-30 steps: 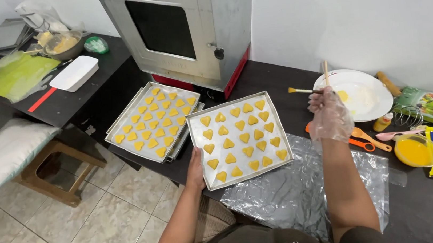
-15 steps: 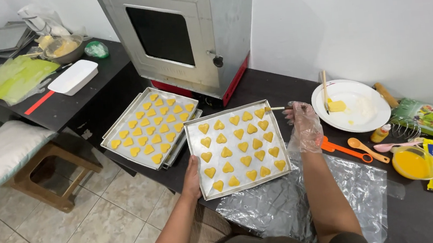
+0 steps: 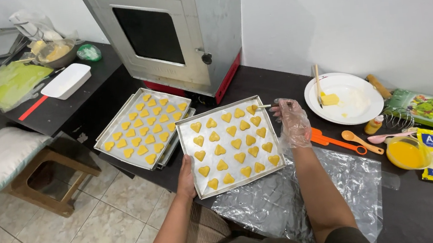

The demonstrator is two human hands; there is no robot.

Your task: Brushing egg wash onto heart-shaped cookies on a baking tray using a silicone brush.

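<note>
A metal baking tray of yellow heart-shaped cookies lies on the dark table in front of me. My left hand grips its near left edge. My right hand, in a clear plastic glove, holds a thin brush whose tip touches a cookie at the tray's far right corner. A second tray with several heart cookies sits to the left.
A metal oven stands behind the trays. To the right are a white plate with a butter piece, orange spoons, a cup of yellow liquid, packets, a whisk and clear plastic sheet. A wooden stool stands left.
My right hand came from the white plate leftward to the tray's far right corner with the brush. The view shifted slightly.
</note>
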